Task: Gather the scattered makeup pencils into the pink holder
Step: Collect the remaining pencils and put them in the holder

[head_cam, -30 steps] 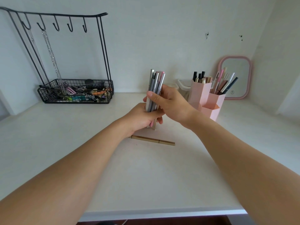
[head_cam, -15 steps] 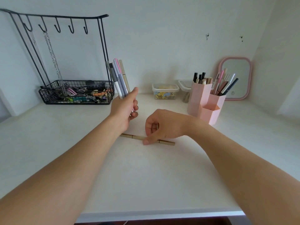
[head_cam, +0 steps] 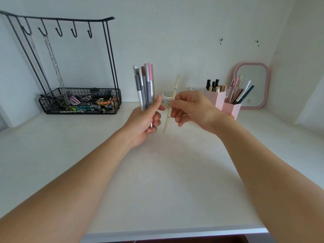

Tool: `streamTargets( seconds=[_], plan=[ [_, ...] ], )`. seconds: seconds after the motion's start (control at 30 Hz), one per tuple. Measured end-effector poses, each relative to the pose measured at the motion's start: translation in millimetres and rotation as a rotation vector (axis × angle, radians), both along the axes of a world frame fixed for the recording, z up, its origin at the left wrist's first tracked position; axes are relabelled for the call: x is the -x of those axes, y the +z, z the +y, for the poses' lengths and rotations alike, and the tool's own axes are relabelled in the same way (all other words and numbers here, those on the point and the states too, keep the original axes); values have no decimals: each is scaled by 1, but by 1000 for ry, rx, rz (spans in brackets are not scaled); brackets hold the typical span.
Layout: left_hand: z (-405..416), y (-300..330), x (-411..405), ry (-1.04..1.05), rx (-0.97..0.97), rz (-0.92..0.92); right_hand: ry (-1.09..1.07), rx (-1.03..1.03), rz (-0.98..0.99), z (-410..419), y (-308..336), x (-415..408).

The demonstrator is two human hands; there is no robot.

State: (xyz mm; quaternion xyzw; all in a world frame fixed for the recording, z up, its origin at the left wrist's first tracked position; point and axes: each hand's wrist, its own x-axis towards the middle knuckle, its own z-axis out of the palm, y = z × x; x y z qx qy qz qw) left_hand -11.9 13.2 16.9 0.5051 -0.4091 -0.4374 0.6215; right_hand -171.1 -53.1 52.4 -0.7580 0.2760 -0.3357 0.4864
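1. Left hand (head_cam: 143, 120): grip closed around a bundle of makeup pencils (head_cam: 144, 85), held upright above the counter (head_cam: 157, 181). The bundle has grey, white, brown and pink barrels; their tops stand well above the fist and the lower ends poke out under the fingers.
2. Right hand (head_cam: 191, 109): grip pinches a single beige pencil (head_cam: 172, 102) between thumb and fingertips, about mid-barrel. The pencil is near vertical, top tilted slightly right, and off the counter.
3. The beige pencil is just beside the bundle, to its right. There is a narrow gap and no visible contact.
4. Pink holder (head_cam: 222, 100): on the counter to the right of the right hand, near the back wall. It has multiple compartments. The rear ones already carry upright pencils, brushes and black-capped tubes. A lower front compartment is mostly hidden behind the right wrist.
5. Pink-framed mirror (head_cam: 250, 85): leans against the wall just behind and to the right of the holder.
6. Small clear box (head_cam: 166, 99): at the back of the counter, partly hidden behind the hands and the beige pencil. I cannot tell what is in it.
7. Black wire rack (head_cam: 78, 100): back left of the counter. Its basket is full of mixed hair clips and small items. A hook bar runs above it, with chains (head_cam: 52, 58) hanging from the hooks.
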Motion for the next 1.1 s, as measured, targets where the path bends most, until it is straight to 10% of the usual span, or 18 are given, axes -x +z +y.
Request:
streamTargets(
  seconds=[0.43, 0.73, 1.1],
  plan=[
    [5, -7, 11, -187, -66, -258, 26, 88, -99, 4, -6, -7],
    [0, -14, 25, -82, -33, -544, 70, -288, -368, 26, -21, -23],
    [-1, -16, 3, -243, 7, 797, -142, -278, -580, 20, -30, -43]
  ],
)
